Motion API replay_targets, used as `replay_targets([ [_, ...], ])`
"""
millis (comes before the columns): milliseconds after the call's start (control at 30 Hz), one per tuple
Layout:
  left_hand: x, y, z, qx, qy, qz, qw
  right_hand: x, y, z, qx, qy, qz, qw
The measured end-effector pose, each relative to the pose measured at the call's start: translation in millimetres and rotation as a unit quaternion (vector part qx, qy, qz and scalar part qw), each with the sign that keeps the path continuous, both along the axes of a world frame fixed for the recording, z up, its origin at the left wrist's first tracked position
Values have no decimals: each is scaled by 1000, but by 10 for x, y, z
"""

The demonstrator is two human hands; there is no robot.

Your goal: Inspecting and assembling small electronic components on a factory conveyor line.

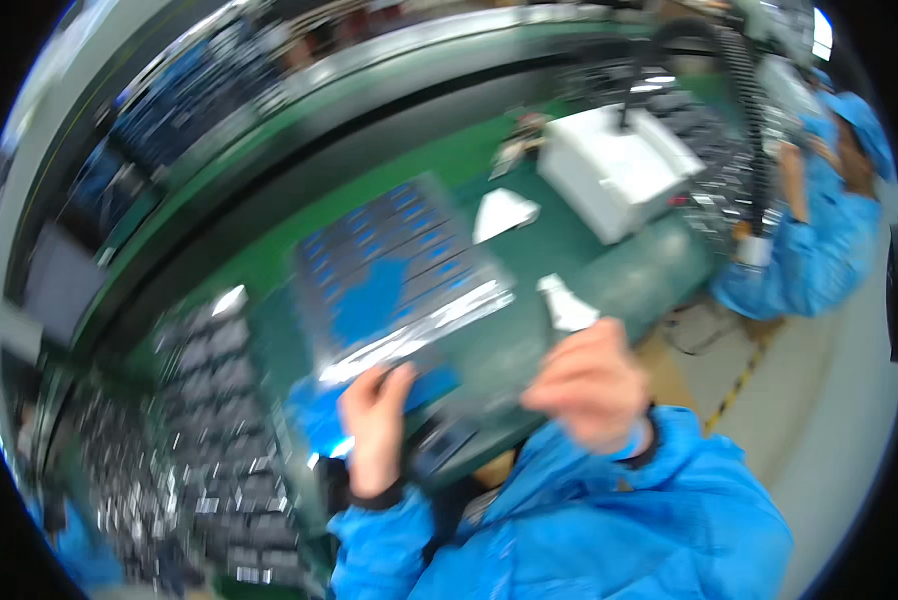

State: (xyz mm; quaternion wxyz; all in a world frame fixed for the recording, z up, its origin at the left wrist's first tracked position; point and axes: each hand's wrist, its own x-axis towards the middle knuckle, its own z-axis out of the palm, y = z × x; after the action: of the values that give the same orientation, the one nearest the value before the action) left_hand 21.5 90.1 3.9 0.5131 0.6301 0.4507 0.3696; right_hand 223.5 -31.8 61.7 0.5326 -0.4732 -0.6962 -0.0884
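Note:
In front of me lies a dark tray [319,310] with several rows of flat grey pieces with blue marks, and a blue sheet [369,300] on top. My left hand [377,425] is at the tray's near edge, thumb and forefinger curled toward each other around a small dark spot that blur hides. Blue film [319,415] lies beside and under that hand. My right hand [594,385] is raised to the right, its fingers closed and blurred. A white crumpled wipe [567,305] shows just beyond its knuckles; whether the hand touches it cannot be made out.
A white box [614,165] stands at the back right, with a white piece of paper [504,213] near it. Stacks of dark parts [219,400] fill the left side. A ribbed black hose [744,110] hangs at right, near a co-worker in blue [809,250].

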Motion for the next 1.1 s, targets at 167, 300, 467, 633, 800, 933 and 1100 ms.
replay_targets([
  [167,67,-77,-150,100,210,69,970,6,-79,-379,-89,307,7,948],
  [300,14,-186,-132,253,295,136,911,-31,-126,-374,-131,361,16,923],
  [467,-288,-453,156,161,161,36,973,54,-198,-442,-128,416,-25,900],
  [633,-358,-774,-24,162,250,-43,954,4,-134,-491,-203,511,19,835],
  [800,-370,-720,26,161,219,-19,962,-93,-82,-431,-250,518,73,814],
  [933,-419,-669,44,-80,82,-40,993,-170,-65,-379,-267,510,92,813],
  [1100,-442,-680,-31,-229,-142,-49,962,-266,-30,-310,-303,499,114,804],
])
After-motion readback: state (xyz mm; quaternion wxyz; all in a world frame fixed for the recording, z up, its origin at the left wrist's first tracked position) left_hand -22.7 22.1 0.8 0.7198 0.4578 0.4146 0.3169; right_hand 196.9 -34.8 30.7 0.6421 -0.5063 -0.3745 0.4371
